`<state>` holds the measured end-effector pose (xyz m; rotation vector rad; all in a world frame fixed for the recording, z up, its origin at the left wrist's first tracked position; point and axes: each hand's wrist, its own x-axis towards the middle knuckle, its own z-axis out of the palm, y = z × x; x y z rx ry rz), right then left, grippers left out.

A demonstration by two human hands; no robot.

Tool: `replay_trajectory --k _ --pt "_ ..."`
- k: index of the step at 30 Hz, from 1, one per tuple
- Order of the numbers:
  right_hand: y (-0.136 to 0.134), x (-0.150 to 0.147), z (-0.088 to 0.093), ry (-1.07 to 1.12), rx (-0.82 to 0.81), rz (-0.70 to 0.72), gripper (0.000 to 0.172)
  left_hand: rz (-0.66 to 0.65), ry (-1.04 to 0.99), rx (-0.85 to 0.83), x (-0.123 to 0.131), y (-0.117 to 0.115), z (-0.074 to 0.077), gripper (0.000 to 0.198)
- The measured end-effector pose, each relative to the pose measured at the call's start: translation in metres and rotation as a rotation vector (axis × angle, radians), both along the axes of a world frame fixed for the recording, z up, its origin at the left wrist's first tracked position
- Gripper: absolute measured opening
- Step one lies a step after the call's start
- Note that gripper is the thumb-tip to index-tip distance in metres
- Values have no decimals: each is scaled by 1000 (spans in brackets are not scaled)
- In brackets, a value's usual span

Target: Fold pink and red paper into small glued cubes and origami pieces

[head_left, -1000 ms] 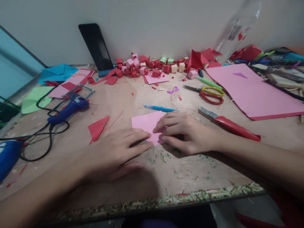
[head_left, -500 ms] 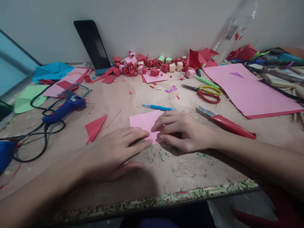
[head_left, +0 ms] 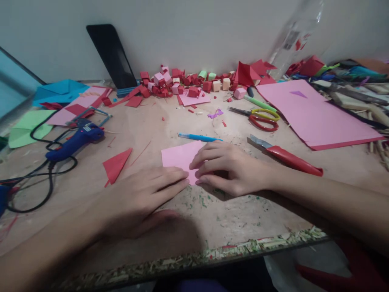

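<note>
A small piece of pink paper [head_left: 178,155] lies flat on the wooden table under the fingertips of both hands. My left hand [head_left: 148,192] rests palm down at its lower left edge, fingers stretched out and thumb lower on the wood. From the right, my right hand [head_left: 229,168] presses its slightly bent, spread fingertips on the paper and covers its right side. Just beyond the paper lies a blue pen [head_left: 199,137]. To the left of it is a red paper triangle [head_left: 118,165]; a red-handled cutter [head_left: 291,160] lies to the right.
A blue glue gun [head_left: 74,140] with a looped black cable lies left. Scissors [head_left: 263,117] and large pink sheets [head_left: 328,117] are at right. Small paper cubes [head_left: 193,91] line the wall, between a leaning phone [head_left: 112,56] and a clear plastic bottle [head_left: 296,40].
The view has shifted a little, so everything sits slightly further left. The fingers of my left hand are a bit closer together; my right hand keeps its place on the paper.
</note>
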<state>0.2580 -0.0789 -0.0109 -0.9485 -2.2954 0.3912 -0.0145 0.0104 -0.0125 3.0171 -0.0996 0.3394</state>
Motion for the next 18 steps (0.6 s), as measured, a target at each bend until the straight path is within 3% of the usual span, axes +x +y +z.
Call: replay_trajectory --k 6,18 --pt "0 2 -2 -83 63 18 32 18 31 -36 2 -2 4 48" --pt "1 1 -2 -84 50 13 33 44 57 -123 3 -2 3 51"
